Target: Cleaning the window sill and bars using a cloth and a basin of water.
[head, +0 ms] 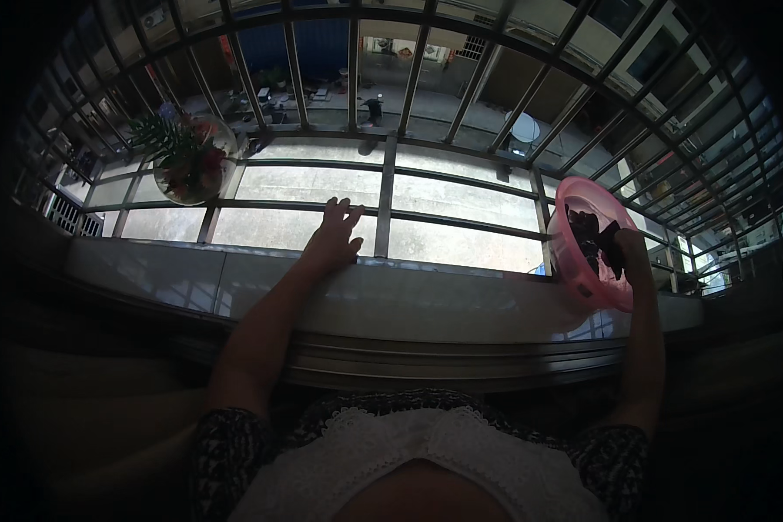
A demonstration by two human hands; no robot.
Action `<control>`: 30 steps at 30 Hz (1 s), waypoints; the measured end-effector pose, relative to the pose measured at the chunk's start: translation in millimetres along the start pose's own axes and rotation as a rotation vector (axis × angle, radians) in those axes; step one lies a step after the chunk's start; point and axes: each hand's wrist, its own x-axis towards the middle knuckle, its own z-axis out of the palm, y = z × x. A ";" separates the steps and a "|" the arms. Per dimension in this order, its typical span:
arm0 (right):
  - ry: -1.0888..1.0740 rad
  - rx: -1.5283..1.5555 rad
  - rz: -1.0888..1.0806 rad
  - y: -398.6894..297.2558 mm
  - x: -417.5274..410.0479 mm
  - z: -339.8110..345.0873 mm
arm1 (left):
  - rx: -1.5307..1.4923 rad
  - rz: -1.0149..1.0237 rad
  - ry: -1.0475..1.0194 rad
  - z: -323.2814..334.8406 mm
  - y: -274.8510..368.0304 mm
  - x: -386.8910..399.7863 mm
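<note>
My left hand [336, 236] is stretched over the inner edge of the window ledge, its fingers apart and nothing in it. Its fingertips are near a metal bar of the window cage floor [385, 196]; whether they touch it I cannot tell. On the right, a pink plastic basin [564, 261] stands tilted, partly on the tiled sill [391, 293]. Dark crumpled cloth [584, 235] lies inside it. My right hand [631, 243] reaches over the basin's near right side and grips a dark piece of cloth [611, 248]; its fingers are partly hidden.
A round glass bowl [199, 192] with a green plant and red flowers stands on the cage floor at the left. Upright metal bars [352, 78] enclose the far side, with a street below. Window tracks [444, 359] run along the sill's near edge.
</note>
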 end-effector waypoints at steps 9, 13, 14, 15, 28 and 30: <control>-0.246 -0.536 0.345 13.5 -8.5 17.9 | -0.009 0.067 0.008 8.4 4.1 12.9; -0.341 -0.540 0.272 9.8 5.7 36.7 | 0.013 0.007 -0.019 3.6 -9.6 -1.9; -0.323 -0.538 0.282 5.3 3.0 39.8 | 0.014 0.027 -0.020 3.9 -9.0 -1.2; -0.231 -0.427 0.314 2.7 -0.3 41.2 | 0.015 0.030 -0.015 5.5 -6.9 -0.2; -0.392 -0.315 0.118 -35.6 -10.3 46.3 | 0.085 0.022 -0.023 5.6 -2.4 5.2; -0.371 -0.360 0.078 -33.9 -3.4 50.2 | 0.084 0.012 -0.016 5.6 -2.7 4.7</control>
